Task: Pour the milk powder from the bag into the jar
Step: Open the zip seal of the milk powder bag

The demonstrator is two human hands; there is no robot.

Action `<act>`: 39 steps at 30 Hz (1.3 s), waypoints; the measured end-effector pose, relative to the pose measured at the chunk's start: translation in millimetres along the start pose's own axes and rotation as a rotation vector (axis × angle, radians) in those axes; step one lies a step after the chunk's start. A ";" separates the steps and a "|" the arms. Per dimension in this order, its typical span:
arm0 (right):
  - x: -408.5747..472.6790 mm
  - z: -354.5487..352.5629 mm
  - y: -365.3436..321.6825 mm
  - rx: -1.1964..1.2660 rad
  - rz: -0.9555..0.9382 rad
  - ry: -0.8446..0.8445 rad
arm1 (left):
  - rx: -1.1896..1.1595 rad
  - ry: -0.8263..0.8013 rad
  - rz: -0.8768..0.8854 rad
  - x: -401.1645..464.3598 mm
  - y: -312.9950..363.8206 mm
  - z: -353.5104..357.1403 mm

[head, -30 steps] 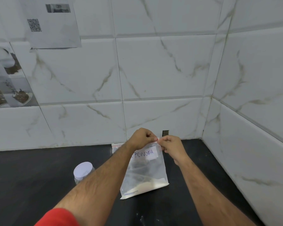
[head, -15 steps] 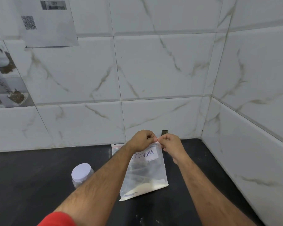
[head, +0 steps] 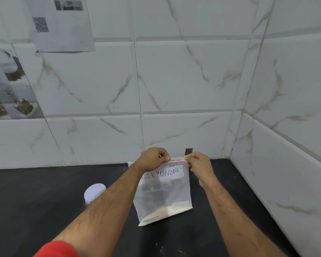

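A clear zip bag (head: pixel 164 197) labelled "MILK POWDER" stands upright on the black counter (head: pixel 35 210), with white powder settled at its bottom. My left hand (head: pixel 154 158) pinches the red zip strip near its middle. My right hand (head: pixel 197 164) pinches the strip's right end, so the strip is stretched between them. A clear jar with a white lid (head: pixel 94 191) stands on the counter to the left of the bag, partly hidden behind my left forearm.
White marble-look tiled walls meet in a corner at the back right. A paper sheet with a QR code (head: pixel 61 25) hangs on the back wall. Another clear bag's edge (head: pixel 131 163) shows behind my left wrist.
My hands, pinched close together on the bag's top before, have moved apart along the zip strip. The right hand slid to the right end. More of the label shows.
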State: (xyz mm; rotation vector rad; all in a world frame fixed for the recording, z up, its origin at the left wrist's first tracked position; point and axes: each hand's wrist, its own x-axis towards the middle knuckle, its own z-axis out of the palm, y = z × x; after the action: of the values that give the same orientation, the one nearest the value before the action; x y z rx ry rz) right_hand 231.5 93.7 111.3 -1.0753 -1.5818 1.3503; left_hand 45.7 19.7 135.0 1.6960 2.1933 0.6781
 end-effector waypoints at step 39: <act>23.0 -26.1 -26.4 -0.261 -0.079 -0.247 | 0.097 0.003 -0.063 -24.8 -54.5 -45.4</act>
State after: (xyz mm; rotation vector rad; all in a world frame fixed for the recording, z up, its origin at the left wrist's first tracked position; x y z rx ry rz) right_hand 245.1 121.9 141.7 -1.0141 -2.0056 1.2865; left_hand -15.1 -23.5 143.5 1.6636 2.3059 0.5679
